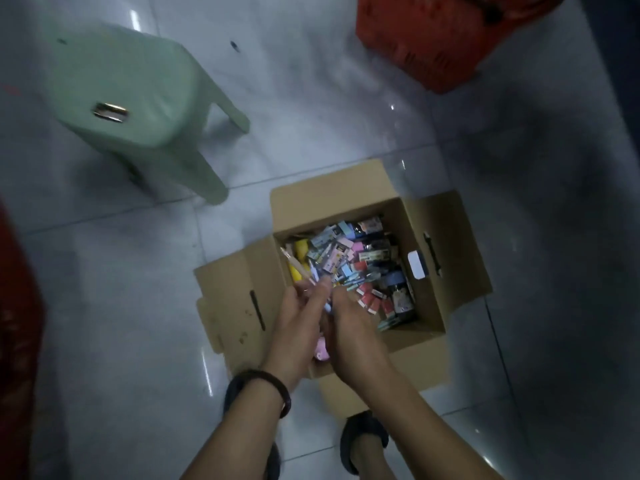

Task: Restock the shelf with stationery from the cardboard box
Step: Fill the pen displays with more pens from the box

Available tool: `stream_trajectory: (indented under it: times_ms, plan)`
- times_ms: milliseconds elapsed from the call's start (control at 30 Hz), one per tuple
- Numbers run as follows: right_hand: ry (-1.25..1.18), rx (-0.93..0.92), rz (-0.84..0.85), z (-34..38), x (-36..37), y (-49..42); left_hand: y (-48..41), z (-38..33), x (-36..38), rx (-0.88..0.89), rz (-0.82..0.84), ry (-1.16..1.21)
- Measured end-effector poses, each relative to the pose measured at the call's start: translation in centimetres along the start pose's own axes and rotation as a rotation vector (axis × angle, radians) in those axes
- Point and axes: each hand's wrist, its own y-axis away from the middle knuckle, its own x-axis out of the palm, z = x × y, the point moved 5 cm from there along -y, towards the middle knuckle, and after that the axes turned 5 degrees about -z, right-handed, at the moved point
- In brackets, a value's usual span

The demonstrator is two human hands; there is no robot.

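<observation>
An open cardboard box point(426, 223) stands on the tiled floor, flaps spread, filled with several small colourful stationery packs point(360, 261). Both hands are over its near left corner. My left hand point(298, 327) grips a bundle of pens point(298, 271) that sticks out up and to the left over the box. My right hand point(349, 334) is pressed against the same bundle from the right, fingers curled around it. A pink item point(321, 351) shows below, between the two wrists. No shelf is in view.
A pale green plastic stool point(131, 98) stands at the upper left. A red plastic basket point(433, 36) sits at the top right, and something red point(17, 323) fills the left edge. My sandalled foot point(363, 441) is just below the box.
</observation>
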Motion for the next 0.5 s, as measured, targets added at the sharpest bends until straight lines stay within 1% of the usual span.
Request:
stream_trajectory:
  times_ms: [100,167,267,333,400,500]
  plan:
    - [0.065,-0.097,-0.025,8.4,-4.3,4.8,5.7,-6.3,-3.8,0.019,-0.041,-0.016]
    - [0.089,-0.163,-0.031,14.0,-6.8,7.6,10.5,-10.6,-6.7,0.045,-0.076,0.051]
    - [0.023,-0.271,0.033,22.5,-10.1,11.4,17.5,-16.7,-11.0,0.026,-0.144,0.262]
    - [-0.008,-0.340,0.105,28.0,-12.1,13.9,22.0,-20.0,-14.1,0.007,-0.228,0.466]
    - [0.023,-0.429,0.149,33.0,-14.0,16.7,26.9,-22.6,-17.6,0.014,-0.320,0.679]
    - [0.068,-0.600,0.164,40.6,-16.3,22.1,34.5,-24.8,-22.7,0.067,-0.438,0.967]
